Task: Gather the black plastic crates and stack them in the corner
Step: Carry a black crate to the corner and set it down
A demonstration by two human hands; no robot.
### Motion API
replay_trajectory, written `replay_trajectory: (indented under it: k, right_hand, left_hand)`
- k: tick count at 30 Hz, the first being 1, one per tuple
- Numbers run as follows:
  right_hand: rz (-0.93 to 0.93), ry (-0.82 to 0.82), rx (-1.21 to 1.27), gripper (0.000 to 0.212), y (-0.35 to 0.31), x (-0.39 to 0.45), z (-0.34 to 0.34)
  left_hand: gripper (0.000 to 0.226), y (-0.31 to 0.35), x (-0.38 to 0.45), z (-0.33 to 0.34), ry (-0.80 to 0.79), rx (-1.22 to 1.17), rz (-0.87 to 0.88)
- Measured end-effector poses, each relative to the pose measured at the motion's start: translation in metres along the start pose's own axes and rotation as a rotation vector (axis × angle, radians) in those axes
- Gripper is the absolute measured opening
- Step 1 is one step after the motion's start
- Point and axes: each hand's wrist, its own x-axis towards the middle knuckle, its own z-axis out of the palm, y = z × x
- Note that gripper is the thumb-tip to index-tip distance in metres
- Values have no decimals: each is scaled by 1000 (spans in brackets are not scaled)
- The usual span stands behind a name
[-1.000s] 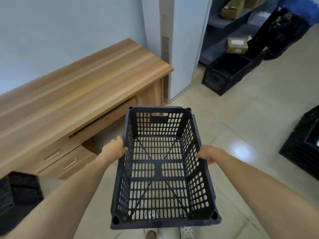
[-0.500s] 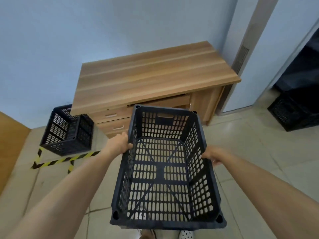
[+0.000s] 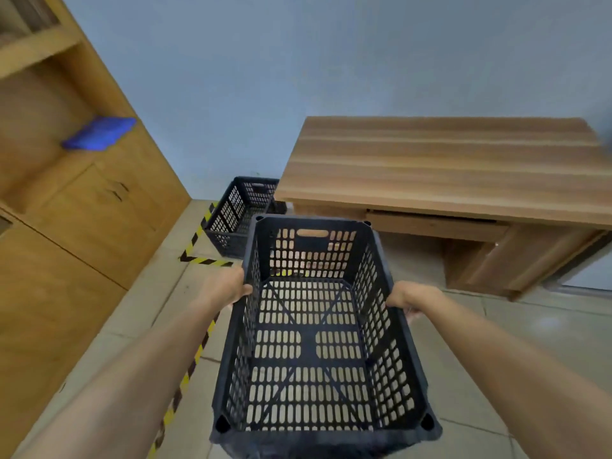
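Observation:
I carry an empty black perforated plastic crate (image 3: 311, 346) in front of me at waist height, its open top facing up. My left hand (image 3: 228, 286) grips its left rim and my right hand (image 3: 402, 298) grips its right rim. A second black crate (image 3: 236, 213) stands on the floor ahead in the corner, between the wooden cabinet and the desk, inside a patch marked by striped tape. The carried crate hides part of its right side.
A wooden desk (image 3: 440, 170) with drawers fills the right, against the blue wall. A tall wooden cabinet (image 3: 76, 207) runs along the left, with a blue object (image 3: 99, 132) on its shelf. Yellow-black tape (image 3: 195, 241) marks the tiled floor.
My view has swung left with the crate still held in both hands. The desk slid to the right, the corner crate came toward the middle, and the wooden cabinet came into sight.

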Motion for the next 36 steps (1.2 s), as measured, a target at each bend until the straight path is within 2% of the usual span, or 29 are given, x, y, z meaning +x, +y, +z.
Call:
replay_trajectory:
  k: [7, 13, 15, 20, 24, 32, 36]
  right_hand:
    - [-73, -91, -46, 31, -135, 16, 43]
    - [-134, -124, -51, 33, -209, 41, 77]
    - [-132, -161, -47, 33, -228, 53, 81]
    - [-76, -272, -5, 35, -278, 91, 71]
    - [-117, -307, -115, 40, -324, 119, 49]
    - [-307, -226, -313, 45, -420, 158, -1]
    - [-317, -197, -333, 43, -458, 182, -11]
  left_hand:
    - [36, -127, 20, -22, -39, -157, -115]
    - [25, -194, 42, -28, -54, -111, -183]
    - [23, -207, 55, -31, -46, -95, -199]
    - [33, -225, 101, -50, -37, 6, -237]
    - [36, -234, 136, -71, -49, 47, -294]
    - [39, -258, 200, -121, 8, 48, -417]
    - [41, -272, 238, -136, 35, 45, -430]
